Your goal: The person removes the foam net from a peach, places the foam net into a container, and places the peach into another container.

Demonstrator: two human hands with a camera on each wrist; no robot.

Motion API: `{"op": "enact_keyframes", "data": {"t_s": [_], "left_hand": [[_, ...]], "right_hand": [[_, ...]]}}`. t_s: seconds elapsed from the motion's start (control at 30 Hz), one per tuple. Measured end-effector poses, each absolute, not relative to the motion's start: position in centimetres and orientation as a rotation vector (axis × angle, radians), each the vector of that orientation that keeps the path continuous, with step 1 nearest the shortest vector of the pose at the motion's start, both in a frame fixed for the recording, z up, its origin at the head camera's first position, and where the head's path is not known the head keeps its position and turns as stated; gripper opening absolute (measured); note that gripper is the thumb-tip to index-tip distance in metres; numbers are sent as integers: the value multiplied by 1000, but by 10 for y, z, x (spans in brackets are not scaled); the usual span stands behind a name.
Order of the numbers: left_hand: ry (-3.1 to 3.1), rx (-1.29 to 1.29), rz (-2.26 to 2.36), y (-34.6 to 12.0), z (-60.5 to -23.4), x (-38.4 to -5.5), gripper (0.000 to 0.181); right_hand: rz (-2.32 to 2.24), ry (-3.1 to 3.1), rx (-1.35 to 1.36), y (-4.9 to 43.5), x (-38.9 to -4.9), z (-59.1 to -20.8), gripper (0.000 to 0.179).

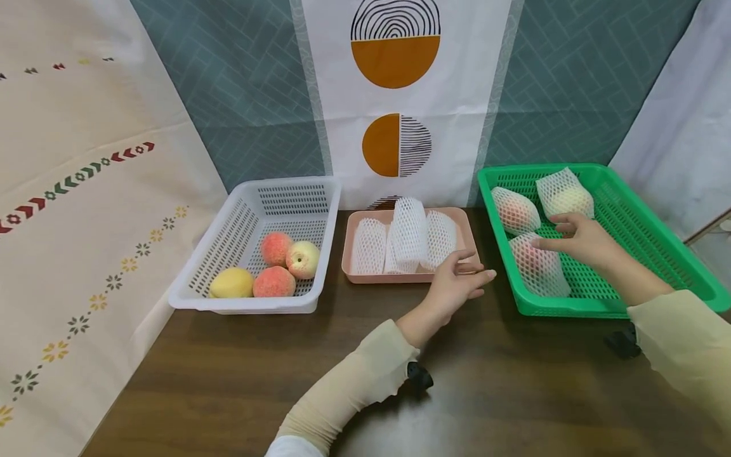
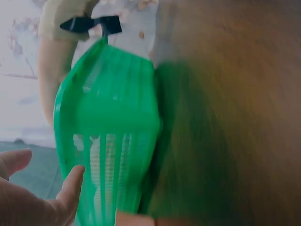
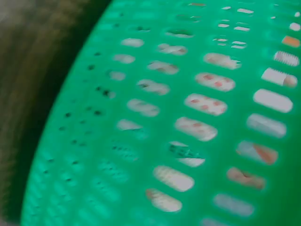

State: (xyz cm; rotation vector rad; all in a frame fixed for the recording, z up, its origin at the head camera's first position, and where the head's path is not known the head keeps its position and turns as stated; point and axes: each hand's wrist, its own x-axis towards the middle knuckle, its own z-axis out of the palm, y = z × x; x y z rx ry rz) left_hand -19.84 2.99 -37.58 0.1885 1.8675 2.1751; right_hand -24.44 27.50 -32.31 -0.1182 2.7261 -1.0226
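Note:
My right hand (image 1: 584,238) hovers over the green basket (image 1: 657,219), fingers apart and nothing between them. Its thumb overlaps a net-wrapped peach (image 1: 539,270) at the basket's near left. Behind that lie another peach in a foam net (image 1: 516,211) and a paler wrapped fruit (image 1: 566,195). My left hand (image 1: 448,285), fingers loosely extended, holds nothing above the table between the pink tray (image 1: 365,278) and the green basket. In the left wrist view, its fingers appear beside the basket's slotted wall (image 2: 110,113). The right wrist view shows mostly blurred basket lattice, with the hand hidden.
Several white foam net sleeves (image 1: 409,235) lie in the pink tray. At the left, a white basket (image 1: 191,279) holds two red peaches (image 1: 275,282), a pale peach (image 1: 302,259) and a yellow fruit (image 1: 231,283). Patterned cloths hang behind the wooden table (image 1: 228,374).

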Motion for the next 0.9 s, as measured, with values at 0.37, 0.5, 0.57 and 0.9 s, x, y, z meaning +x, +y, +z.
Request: {"op": "enact_keyframes", "data": {"t_s": [0.37,0.5,0.57,0.9], "left_hand": [[1672,73,2287,68,-386,-196,52],[1640,49,2301,72,-385,-194,51],[1640,41,2305,73,-384,-193,50],[1621,17,2347,71,-382,-196,42]], "right_hand": [[-1043,2597,-96,295,-251,-345,92],[-1050,2537,-168,298,-251,-355,90],[-1043,2516,-192,297,-251,-358,91],[-941,2535,-247,286,-251,-357,95]]}}
